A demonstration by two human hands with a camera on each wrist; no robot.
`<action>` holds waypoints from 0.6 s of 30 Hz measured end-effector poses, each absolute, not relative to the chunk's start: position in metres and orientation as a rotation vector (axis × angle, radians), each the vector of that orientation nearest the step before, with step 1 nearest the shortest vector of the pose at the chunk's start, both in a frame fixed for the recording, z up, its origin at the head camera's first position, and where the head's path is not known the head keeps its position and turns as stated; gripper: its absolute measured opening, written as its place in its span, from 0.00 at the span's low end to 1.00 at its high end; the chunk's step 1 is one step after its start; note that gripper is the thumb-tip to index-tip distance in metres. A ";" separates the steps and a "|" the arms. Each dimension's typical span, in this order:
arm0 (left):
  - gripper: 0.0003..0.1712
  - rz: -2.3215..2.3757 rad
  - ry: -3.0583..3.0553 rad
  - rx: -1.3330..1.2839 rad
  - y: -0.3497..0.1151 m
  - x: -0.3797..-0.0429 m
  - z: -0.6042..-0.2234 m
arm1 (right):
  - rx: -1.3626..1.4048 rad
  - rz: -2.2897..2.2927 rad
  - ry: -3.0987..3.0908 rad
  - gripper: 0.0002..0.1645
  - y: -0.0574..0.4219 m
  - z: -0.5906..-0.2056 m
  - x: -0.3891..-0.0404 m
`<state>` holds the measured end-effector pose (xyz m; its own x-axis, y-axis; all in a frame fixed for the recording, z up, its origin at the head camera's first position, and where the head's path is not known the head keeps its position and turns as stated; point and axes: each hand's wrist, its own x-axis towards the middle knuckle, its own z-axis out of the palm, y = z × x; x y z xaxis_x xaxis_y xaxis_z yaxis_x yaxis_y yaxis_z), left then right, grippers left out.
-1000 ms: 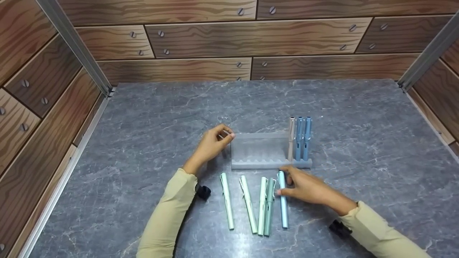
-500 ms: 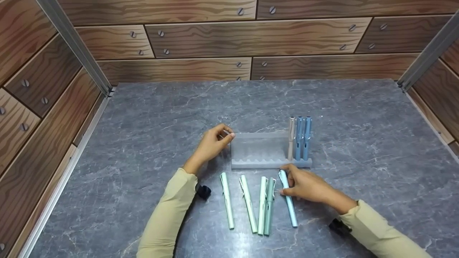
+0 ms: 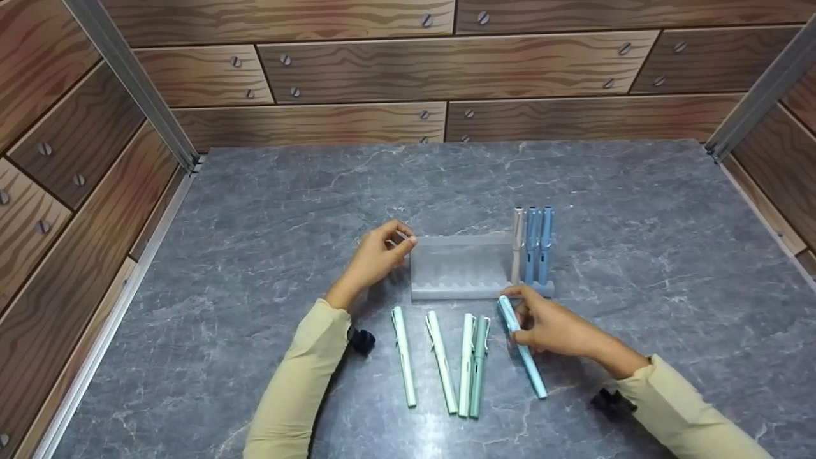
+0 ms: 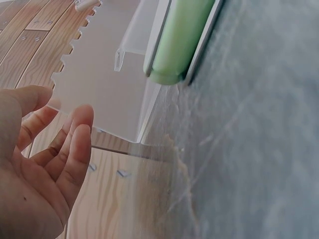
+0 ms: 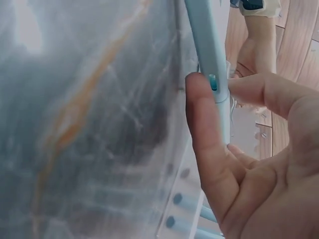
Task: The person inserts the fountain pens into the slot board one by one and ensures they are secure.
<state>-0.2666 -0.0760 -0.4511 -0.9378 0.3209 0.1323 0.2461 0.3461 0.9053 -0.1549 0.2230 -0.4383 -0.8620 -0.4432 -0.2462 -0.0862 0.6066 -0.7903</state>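
My right hand (image 3: pixel 554 325) pinches a light blue pen (image 3: pixel 534 376) between thumb and fingers, in front of a clear plastic pen rack (image 3: pixel 459 261). The pen slants, its clip end toward the rack; the right wrist view shows thumb and finger on either side of its barrel (image 5: pixel 205 40). At the rack's upper left corner, my left hand (image 3: pixel 381 252) holds the edge; in the left wrist view thumb and index finger meet at the corner of the notched panel (image 4: pixel 99 74). A beige pen (image 3: pixel 517 248) and two blue pens (image 3: pixel 539 255) stand upright at the rack's right end.
Three pale green pens, the leftmost (image 3: pixel 403 357) apart from the others, lie on the grey marbled table (image 3: pixel 287 204) before the rack. A darker green pen (image 3: pixel 479 370) lies against one of them. Wood-patterned walls (image 3: pixel 357 70) enclose the back and sides.
The light blue pen has come into my right hand's grip and swung, its near end moving right and its clip end nearing the rack. My left hand has stayed at the rack's corner.
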 end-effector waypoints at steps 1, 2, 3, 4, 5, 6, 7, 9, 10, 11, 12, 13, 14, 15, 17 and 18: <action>0.10 1.673 2.525 0.535 -0.076 -0.267 -0.451 | -0.421 -1.167 2.409 0.39 0.223 -0.437 -0.155; 0.11 1.671 2.528 0.538 -0.076 -0.266 -0.451 | -0.416 -1.179 2.403 0.39 0.224 -0.435 -0.155; 0.11 1.668 2.532 0.541 -0.076 -0.266 -0.451 | -0.415 -1.191 2.397 0.40 0.224 -0.434 -0.155; 0.11 1.662 2.537 0.543 -0.076 -0.267 -0.451 | -0.410 -1.198 2.393 0.40 0.224 -0.432 -0.155; 0.11 1.657 2.540 0.543 -0.076 -0.267 -0.451 | -0.410 -1.200 2.390 0.40 0.225 -0.430 -0.155; 0.11 1.646 2.551 0.541 -0.076 -0.267 -0.452 | -0.412 -1.203 2.392 0.40 0.225 -0.428 -0.155; 0.11 1.634 2.561 0.535 -0.076 -0.267 -0.452 | -0.415 -1.209 2.391 0.40 0.225 -0.427 -0.154; 0.10 1.613 2.583 0.527 -0.076 -0.267 -0.453 | -0.427 -1.233 2.387 0.40 0.226 -0.424 -0.155; 0.10 1.604 2.593 0.524 -0.076 -0.267 -0.453 | -0.433 -1.243 2.387 0.40 0.226 -0.422 -0.155; 0.10 1.596 2.603 0.521 -0.076 -0.267 -0.453 | -0.440 -1.257 2.385 0.40 0.227 -0.421 -0.155; 0.10 1.589 2.612 0.520 -0.076 -0.268 -0.453 | -0.446 -1.272 2.382 0.40 0.227 -0.420 -0.155; 0.10 1.591 2.613 0.520 -0.076 -0.268 -0.453 | -0.453 -1.285 2.375 0.40 0.227 -0.420 -0.156; 0.09 1.593 2.614 0.521 -0.076 -0.268 -0.453 | -0.455 -1.296 2.369 0.40 0.227 -0.419 -0.156; 0.09 1.594 2.614 0.522 -0.076 -0.268 -0.453 | -0.456 -1.306 2.362 0.40 0.227 -0.418 -0.156; 0.09 1.597 2.613 0.524 -0.076 -0.268 -0.453 | -0.454 -1.330 2.342 0.40 0.227 -0.417 -0.157; 0.09 1.598 2.614 0.526 -0.076 -0.268 -0.453 | -0.458 -1.339 2.334 0.40 0.227 -0.417 -0.157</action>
